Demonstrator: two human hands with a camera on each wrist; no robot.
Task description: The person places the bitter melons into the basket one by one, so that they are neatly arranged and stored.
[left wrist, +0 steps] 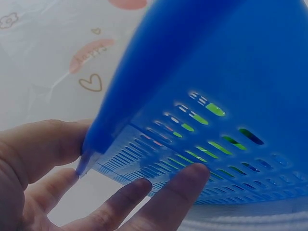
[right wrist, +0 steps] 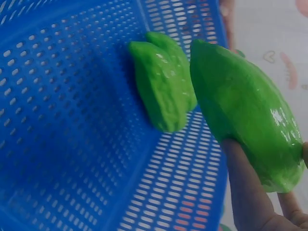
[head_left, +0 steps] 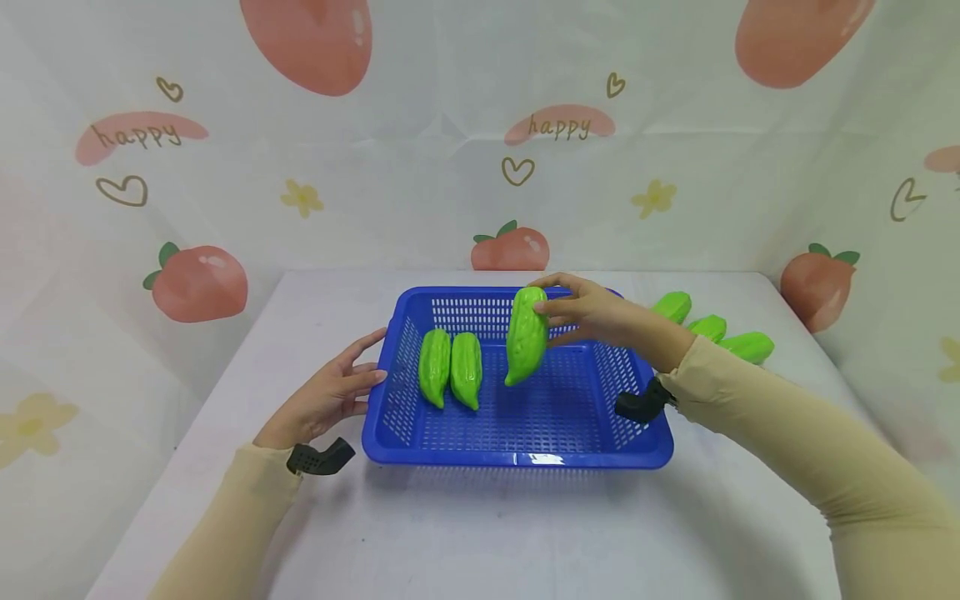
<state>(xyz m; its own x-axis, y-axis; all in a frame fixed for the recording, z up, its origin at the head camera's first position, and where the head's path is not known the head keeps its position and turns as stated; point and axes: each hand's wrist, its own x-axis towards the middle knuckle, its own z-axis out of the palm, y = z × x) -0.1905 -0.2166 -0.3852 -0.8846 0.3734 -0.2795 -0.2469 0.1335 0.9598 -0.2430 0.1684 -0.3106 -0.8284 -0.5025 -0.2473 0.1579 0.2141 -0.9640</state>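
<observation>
"While the right hand (head_left: 596, 315) hangs above the blue basket (head_left: 525, 460), what is in its grip?"

"A held gourd (head_left: 527, 333), bright green and glossy, pinched near its blunt upper end between thumb and fingers. Its skin is bumpy, with lengthwise ridges, and its plump body tapers to a narrow tip pointing down over the basket's interior."

"And the left hand (head_left: 337, 392)?"

"That grip is clamped on the basket's left rim, thumb and forefinger at the edge, the other fingertips along the slotted outer wall."

"How does the basket look?"

"Like smooth, hard plastic: rectangular, with rounded corners and a thick, shiny rim. Rows of small slots pierce the walls, and the floor is a fine lattice of holes."

"What lies inside?"

"Toward the left, a first gourd (head_left: 434, 367) and a second gourd (head_left: 467, 369), side by side and very close, narrow ends toward the person."

"Farther out?"

"On the white table (head_left: 480, 533), beyond the basket's right side, three more gourds (head_left: 748, 346) lie close together, partly hidden by the right arm. Beige fabric sleeves (head_left: 240, 500) cover both arms. Behind hangs a pale, lightly creased backdrop (head_left: 420, 200) printed with reddish fruit, yellow flowers, hearts and the word 'happy'."
</observation>
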